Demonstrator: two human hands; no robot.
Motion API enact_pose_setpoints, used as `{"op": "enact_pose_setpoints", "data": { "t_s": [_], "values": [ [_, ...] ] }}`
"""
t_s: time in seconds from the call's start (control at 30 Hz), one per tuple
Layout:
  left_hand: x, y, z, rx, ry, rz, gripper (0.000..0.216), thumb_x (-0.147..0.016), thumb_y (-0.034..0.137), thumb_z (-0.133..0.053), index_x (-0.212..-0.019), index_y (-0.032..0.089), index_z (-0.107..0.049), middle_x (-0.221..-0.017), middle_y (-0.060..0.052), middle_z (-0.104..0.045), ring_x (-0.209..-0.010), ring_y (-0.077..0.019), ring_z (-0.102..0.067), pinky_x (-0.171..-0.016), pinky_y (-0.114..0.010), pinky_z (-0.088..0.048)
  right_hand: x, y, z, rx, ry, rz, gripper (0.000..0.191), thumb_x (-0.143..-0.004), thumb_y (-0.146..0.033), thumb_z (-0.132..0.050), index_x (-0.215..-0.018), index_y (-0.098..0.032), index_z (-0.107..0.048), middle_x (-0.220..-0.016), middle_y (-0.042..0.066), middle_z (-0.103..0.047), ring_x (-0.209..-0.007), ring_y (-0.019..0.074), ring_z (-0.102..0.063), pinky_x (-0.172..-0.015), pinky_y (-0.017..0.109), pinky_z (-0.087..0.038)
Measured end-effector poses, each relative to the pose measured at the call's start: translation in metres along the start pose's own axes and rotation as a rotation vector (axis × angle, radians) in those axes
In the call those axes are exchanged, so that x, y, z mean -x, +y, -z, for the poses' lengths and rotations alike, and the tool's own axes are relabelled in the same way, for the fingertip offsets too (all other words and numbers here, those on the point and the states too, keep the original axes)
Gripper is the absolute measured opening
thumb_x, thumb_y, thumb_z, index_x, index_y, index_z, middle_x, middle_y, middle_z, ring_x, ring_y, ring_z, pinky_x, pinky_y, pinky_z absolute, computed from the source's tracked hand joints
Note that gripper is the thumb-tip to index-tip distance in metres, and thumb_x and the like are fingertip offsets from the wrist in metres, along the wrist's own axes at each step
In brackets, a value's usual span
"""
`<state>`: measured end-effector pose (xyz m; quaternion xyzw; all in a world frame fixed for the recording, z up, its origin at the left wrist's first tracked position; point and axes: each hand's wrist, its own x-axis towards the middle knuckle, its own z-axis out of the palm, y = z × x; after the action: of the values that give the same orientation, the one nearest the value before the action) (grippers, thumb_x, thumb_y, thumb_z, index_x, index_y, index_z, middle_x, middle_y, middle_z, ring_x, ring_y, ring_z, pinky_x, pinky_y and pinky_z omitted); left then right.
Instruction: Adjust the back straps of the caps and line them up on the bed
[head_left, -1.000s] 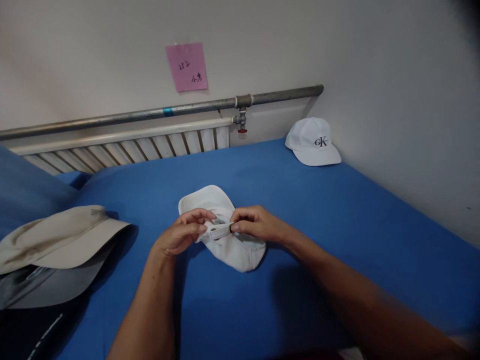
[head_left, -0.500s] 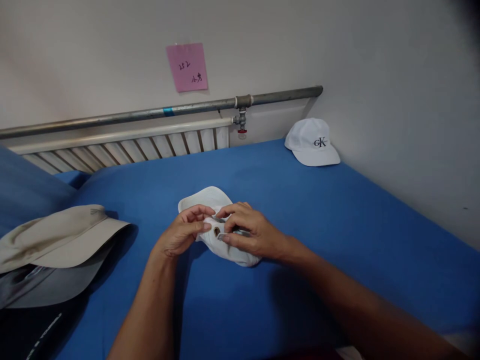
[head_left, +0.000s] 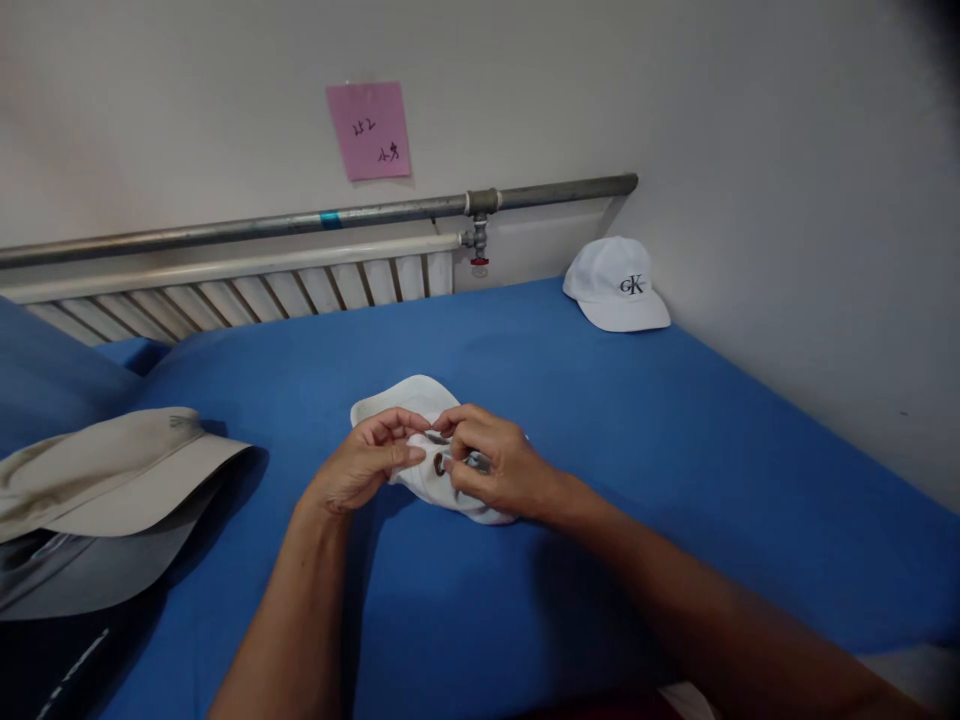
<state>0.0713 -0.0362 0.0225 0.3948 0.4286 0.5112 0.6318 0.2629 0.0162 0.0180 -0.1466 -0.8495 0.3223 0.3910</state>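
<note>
A white baseball cap (head_left: 414, 393) lies on the blue sheet, its brim pointing away from me and its back opening towards me. From the left, my left hand (head_left: 369, 460) pinches the cap's back edge between thumb and fingers. My right hand (head_left: 499, 462) is closed at the strap end, its thumb and fingertips beside a small brown-edged metal buckle (head_left: 439, 464). Both hands' fingertips almost meet over the cap's back. The right fingers cover part of the strap, so its end is hidden.
Stacked at the left are a beige cap (head_left: 135, 470), a grey cap (head_left: 112, 580) and a black item with white marks (head_left: 37, 660). Another white cap (head_left: 615, 280) with black letters sits at the back right corner. Behind are a radiator (head_left: 300, 290), a pipe (head_left: 240, 228) and a pink note (head_left: 369, 130).
My right thumb has shifted up beside the buckle, and the pale strap tip seen there before is now covered. The left hand keeps its hold. The whole view has shifted slightly.
</note>
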Motion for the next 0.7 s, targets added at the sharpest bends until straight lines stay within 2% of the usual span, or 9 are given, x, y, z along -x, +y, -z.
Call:
{"op": "enact_pose_setpoints", "data": {
  "t_s": [0.17, 0.3, 0.47, 0.6, 0.7],
  "values": [
    [0.0, 0.001, -0.006, 0.007, 0.023, -0.007, 0.03, -0.058, 0.01, -0.081, -0.084, 0.014, -0.066, -0.074, 0.0, -0.066, -0.061, -0.0091, -0.061, -0.056, -0.019, -0.047, 0.001, -0.003, -0.002, 0.148, 0.05, 0.117, 0.012, -0.076, -0.009, -0.054, -0.068, -0.018, -0.051, -0.105, 0.013, -0.061, -0.098, 0.0207, -0.06, -0.087, 0.037, -0.048],
    [0.001, 0.001, -0.008, 0.021, 0.017, -0.028, 0.027, -0.058, 0.01, -0.081, -0.08, 0.015, -0.066, -0.07, 0.002, -0.064, -0.059, -0.0073, -0.058, -0.055, -0.017, -0.047, 0.002, -0.004, -0.005, 0.194, 0.033, 0.17, 0.012, -0.079, -0.01, -0.053, -0.07, -0.017, -0.053, -0.107, 0.015, -0.06, -0.1, 0.0211, -0.059, -0.087, 0.037, -0.05],
    [0.001, 0.0, -0.008, 0.006, 0.019, -0.04, 0.026, -0.058, 0.01, -0.081, -0.077, 0.014, -0.064, -0.069, 0.003, -0.063, -0.058, -0.0065, -0.057, -0.055, -0.017, -0.046, 0.001, -0.007, -0.002, 0.161, -0.043, 0.12, 0.014, -0.083, -0.012, -0.051, -0.072, -0.016, -0.056, -0.111, 0.015, -0.058, -0.098, 0.02, -0.06, -0.086, 0.035, -0.051],
    [0.001, 0.0, -0.006, -0.023, 0.032, -0.046, 0.025, -0.059, 0.011, -0.081, -0.078, 0.014, -0.064, -0.072, 0.002, -0.064, -0.062, -0.0079, -0.059, -0.057, -0.018, -0.047, -0.002, -0.009, 0.009, 0.044, -0.134, 0.079, 0.011, -0.086, -0.015, -0.053, -0.079, -0.016, -0.06, -0.111, 0.012, -0.058, -0.106, 0.0199, -0.058, -0.09, 0.036, -0.049],
    [0.0, 0.0, -0.005, -0.031, 0.042, -0.05, 0.025, -0.06, 0.013, -0.08, -0.079, 0.014, -0.064, -0.072, 0.001, -0.064, -0.061, -0.0083, -0.059, -0.058, -0.019, -0.047, -0.002, -0.008, 0.013, 0.017, -0.154, 0.051, 0.011, -0.087, -0.014, -0.052, -0.082, -0.017, -0.061, -0.108, 0.01, -0.06, -0.108, 0.0197, -0.058, -0.091, 0.035, -0.048]
  ]
}}
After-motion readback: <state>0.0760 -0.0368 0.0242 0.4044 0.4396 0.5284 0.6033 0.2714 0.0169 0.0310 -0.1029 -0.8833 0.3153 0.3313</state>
